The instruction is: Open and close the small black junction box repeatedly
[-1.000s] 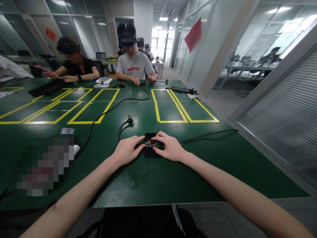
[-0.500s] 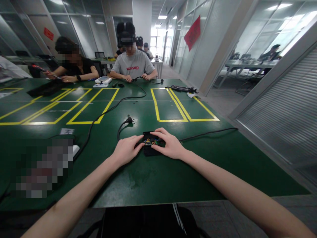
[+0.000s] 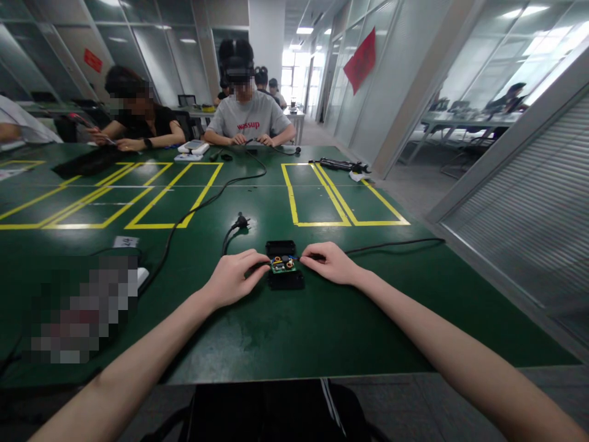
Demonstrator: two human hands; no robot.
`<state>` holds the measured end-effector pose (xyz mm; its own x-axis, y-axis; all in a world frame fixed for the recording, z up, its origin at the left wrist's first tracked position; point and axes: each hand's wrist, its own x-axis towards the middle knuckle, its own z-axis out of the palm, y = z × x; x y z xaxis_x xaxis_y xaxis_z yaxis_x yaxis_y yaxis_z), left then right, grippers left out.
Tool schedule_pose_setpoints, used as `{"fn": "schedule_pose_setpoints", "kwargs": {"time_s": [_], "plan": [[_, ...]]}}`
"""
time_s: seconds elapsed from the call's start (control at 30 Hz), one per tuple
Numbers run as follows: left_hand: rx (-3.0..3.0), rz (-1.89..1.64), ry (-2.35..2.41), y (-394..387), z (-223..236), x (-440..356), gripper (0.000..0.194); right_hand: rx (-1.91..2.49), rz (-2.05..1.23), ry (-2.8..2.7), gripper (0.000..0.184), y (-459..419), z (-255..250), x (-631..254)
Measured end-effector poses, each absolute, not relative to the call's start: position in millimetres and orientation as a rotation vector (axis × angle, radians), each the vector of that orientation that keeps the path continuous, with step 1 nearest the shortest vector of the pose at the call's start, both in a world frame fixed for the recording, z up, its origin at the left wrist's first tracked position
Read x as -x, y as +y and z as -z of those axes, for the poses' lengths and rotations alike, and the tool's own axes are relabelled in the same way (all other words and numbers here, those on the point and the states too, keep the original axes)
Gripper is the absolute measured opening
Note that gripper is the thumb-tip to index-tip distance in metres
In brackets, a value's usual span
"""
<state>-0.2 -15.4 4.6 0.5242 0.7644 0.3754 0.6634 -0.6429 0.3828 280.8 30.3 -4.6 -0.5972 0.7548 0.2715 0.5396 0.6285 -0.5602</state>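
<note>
A small green circuit board with coils and coloured wires lies between my hands. One black plastic case half is just beyond it, and another black case half lies under its near side. My left hand is closed in a pinch at the board's left end, where the cord with the black power plug runs in behind my fingers. At the right end, my right hand pinches the black cable close to the board; its fingertips partly hide the wires.
Yellow tape rectangles mark the green table. A blurred-out object and a long black cable are on the left. A black tool-like item lies far right. Two people work across the table.
My right hand has drawn back to the right, off the case and board, and now pinches the cable. The board and both case halves are more exposed. My left hand has barely moved.
</note>
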Motion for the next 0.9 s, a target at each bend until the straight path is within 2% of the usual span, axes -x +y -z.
{"fn": "schedule_pose_setpoints", "kwargs": {"time_s": [0.13, 0.33, 0.63, 0.9], "plan": [[-2.524, -0.781, 1.076, -21, -4, 0, 0.023, 0.923, -0.658, -2.349, 0.031, 25, 0, -285], [-2.538, -0.653, 1.086, -19, -1, 1, 0.022, 0.914, -0.93, -2.362, 0.033, 22, -1, -285], [-2.489, -0.696, 1.293, -14, -4, 0, 0.022, 1.033, -0.647, -2.31, 0.014, 26, 8, -276], [-2.527, -0.729, 1.303, -12, -4, 0, 0.019, 0.886, -0.6, -2.34, 0.012, 28, 8, -278]]}}
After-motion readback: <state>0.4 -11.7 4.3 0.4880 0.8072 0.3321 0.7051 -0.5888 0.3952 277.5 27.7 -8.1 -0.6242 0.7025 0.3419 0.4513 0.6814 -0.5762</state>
